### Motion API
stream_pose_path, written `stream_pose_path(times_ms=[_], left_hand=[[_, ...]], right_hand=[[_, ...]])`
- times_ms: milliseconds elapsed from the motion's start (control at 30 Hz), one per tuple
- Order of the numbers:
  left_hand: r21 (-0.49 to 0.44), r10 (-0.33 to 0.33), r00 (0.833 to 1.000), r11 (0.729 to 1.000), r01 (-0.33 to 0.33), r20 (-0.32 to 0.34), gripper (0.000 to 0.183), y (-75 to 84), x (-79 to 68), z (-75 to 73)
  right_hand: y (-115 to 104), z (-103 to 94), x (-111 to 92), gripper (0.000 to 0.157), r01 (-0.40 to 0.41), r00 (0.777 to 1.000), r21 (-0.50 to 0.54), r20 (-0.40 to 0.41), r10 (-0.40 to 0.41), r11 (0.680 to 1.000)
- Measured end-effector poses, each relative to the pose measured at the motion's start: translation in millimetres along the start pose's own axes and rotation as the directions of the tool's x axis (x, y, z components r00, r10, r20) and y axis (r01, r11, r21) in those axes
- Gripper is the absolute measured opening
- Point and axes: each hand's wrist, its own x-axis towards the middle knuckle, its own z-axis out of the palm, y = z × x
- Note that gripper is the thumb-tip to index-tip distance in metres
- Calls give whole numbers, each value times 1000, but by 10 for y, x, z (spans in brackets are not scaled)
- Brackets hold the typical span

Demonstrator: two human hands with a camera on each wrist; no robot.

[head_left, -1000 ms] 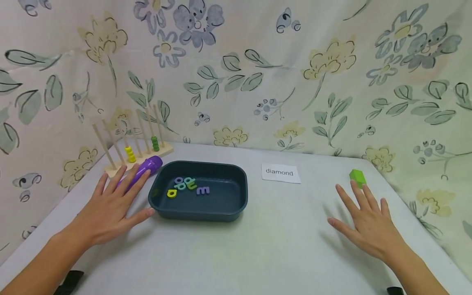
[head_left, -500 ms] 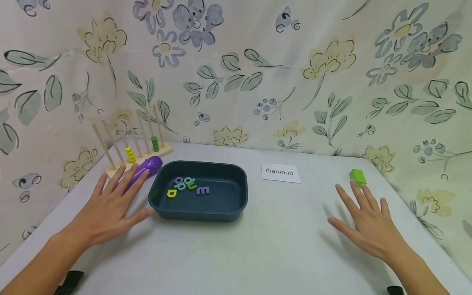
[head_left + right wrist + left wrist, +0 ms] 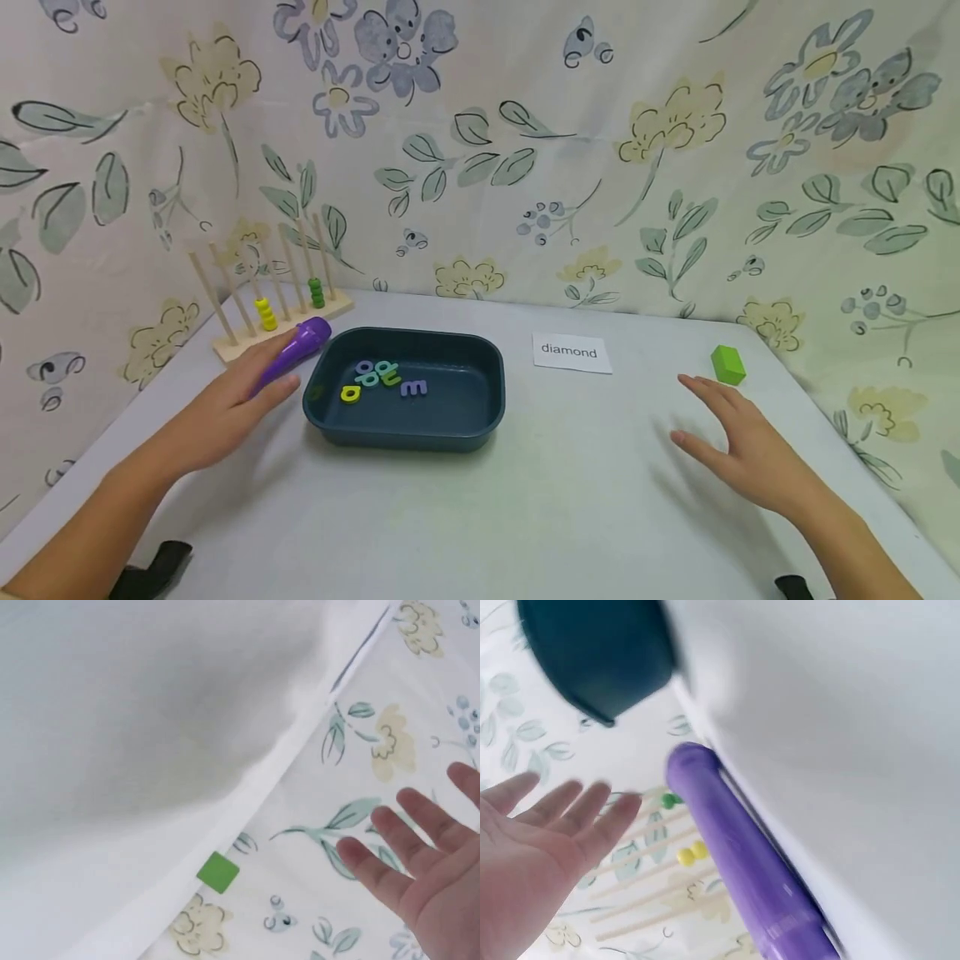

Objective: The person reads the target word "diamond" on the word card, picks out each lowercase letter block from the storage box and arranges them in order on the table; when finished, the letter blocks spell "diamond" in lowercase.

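My left hand (image 3: 228,410) hovers at the left with fingers extended, holding nothing. It overlaps the lower end of a purple toy microphone (image 3: 306,342) in the head view; the left wrist view shows the fingers apart from the microphone (image 3: 739,847). On the right, my right hand (image 3: 750,454) is held over the table with straight fingers and nothing in it. Just beyond its fingertips lies a bright green block (image 3: 727,365), also visible in the right wrist view as a green square (image 3: 218,872). Between the hands stands a dark teal tray (image 3: 405,439).
Inside the tray lie several small letters, among them a yellow one (image 3: 350,394) and a purple m (image 3: 413,388). A wooden peg rack (image 3: 341,302) with yellow and green beads stands behind the microphone. A card reading "diamond" (image 3: 572,353) lies right of the tray. Floral cloth (image 3: 480,208) hangs behind.
Both hands have turned from palm-down with spread fingers to a more sideways pose, thumbs apart. More of the purple microphone and the whole green block now show. The objects have stayed in place.
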Motion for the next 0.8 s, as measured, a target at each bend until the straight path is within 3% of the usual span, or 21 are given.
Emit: stream_pose_path(times_ms=[100,300,467,567,700,800], left_hand=[[-124,-7,1000,992,8,15,68,58,76,-36],[-252,-63,996,965,77,62,65,84,275,-57],[-384,-122,982,908,170,148,66,45,409,-4],[-415,-158,968,881,227,192,67,12,451,39],[-443,-184,961,858,259,206,65,-59,461,104],[-498,-189,958,822,275,216,63,-129,456,160]], right_hand=[[-62,-32,65,70,-1,1000,22,19,1,1000],[-187,-52,244,58,31,999,19,34,-32,999],[-282,-80,409,52,40,996,83,74,-46,996],[-328,-91,506,50,15,994,119,108,-28,993],[-376,-111,620,49,-3,989,148,145,-19,989],[-415,-134,695,47,0,987,160,159,-26,987]])
